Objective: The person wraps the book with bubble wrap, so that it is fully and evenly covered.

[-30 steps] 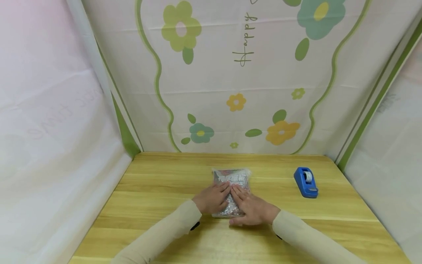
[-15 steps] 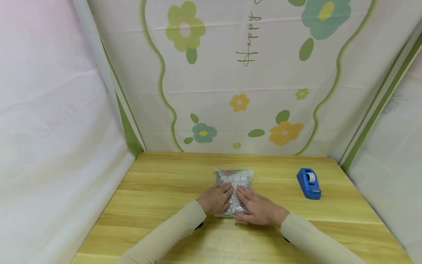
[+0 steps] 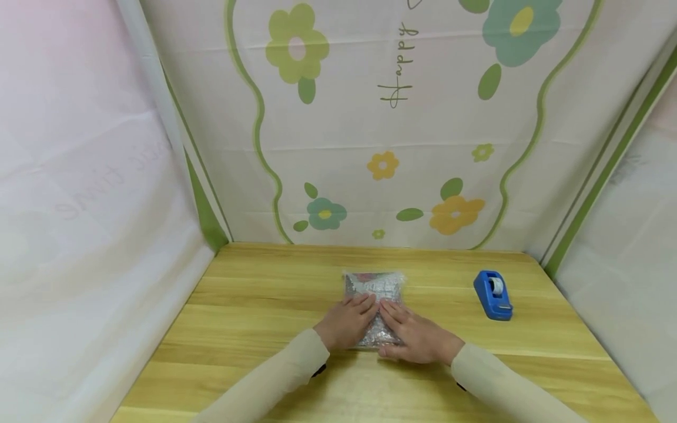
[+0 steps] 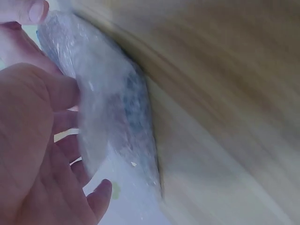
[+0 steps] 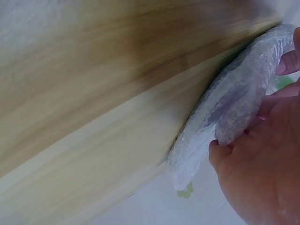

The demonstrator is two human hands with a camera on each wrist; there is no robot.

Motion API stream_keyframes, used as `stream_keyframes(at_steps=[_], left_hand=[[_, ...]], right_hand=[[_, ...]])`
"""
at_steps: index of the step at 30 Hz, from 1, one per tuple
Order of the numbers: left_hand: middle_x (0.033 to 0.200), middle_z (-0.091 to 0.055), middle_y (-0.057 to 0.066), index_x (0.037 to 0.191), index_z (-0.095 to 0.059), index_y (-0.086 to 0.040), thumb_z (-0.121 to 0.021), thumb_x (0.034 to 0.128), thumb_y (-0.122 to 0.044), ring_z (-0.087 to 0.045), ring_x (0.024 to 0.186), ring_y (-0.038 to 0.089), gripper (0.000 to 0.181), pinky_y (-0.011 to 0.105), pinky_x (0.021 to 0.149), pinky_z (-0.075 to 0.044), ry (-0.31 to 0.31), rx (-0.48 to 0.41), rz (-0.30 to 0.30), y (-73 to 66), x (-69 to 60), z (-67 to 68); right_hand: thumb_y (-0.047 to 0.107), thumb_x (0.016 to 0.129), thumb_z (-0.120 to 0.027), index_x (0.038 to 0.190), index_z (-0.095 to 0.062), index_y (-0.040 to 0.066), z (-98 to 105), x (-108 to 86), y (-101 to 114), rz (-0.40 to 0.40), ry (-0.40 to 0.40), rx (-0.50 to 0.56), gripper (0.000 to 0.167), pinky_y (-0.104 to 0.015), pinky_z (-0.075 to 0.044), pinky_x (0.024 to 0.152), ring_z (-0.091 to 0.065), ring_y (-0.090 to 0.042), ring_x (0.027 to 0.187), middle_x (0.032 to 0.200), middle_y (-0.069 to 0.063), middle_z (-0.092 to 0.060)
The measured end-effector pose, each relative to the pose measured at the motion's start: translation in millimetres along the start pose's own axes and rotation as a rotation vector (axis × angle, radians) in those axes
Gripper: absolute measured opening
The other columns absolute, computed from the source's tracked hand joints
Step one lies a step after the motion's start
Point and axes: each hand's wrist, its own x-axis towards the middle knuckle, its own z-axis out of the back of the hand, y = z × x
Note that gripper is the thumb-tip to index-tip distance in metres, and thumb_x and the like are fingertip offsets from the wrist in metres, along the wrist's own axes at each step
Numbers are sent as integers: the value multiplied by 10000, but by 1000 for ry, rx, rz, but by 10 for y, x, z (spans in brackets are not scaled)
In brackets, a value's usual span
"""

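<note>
Lying on the yellow-brown wooden tabletop point(image 3: 264, 305) under extended, unpinching fingers of the left hand point(image 3: 346, 323) and right hand point(image 3: 418, 337), the rectangular packet in clear bubble wrap point(image 3: 378, 287) seems light, slippery, cushioned, best held by both long edges.

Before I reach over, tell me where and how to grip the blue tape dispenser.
Take the blue tape dispenser from above, probably best across its long sides near the middle: the body is narrow, and both flanks stand free.
</note>
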Motion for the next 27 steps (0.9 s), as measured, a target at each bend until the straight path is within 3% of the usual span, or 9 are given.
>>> stream_keyframes(at_steps=[14,21,27], left_hand=[[1712,-379,9,1640,-403,-156,-493,1124,-313,-386,1576,140,547,379,1264,-411,14,5,-3,-67,23,41],[1704,-394,11,1629,-426,-165,-533,1112,-304,-401,1569,144,546,355,1259,-414,18,-4,-4,-55,41,35],[1682,-435,26,1607,-462,-145,-559,1099,-272,-433,1551,155,532,342,1253,-420,-20,-14,-22,-25,32,20]], right_hand=[[620,1065,-486,1660,-265,-3,-67,-35,-48,-5,-37,35,889,-594,-340,1266,-268,-412,1610,1744,-210,-240],[589,1075,-495,1651,-327,34,22,-104,-80,-86,-57,162,817,-602,-381,1236,-358,-399,1575,1726,-176,-315],[478,1082,-566,1601,-419,0,115,-230,-184,-163,-154,203,720,-602,-437,1193,-500,-411,1481,1630,-216,-467]])
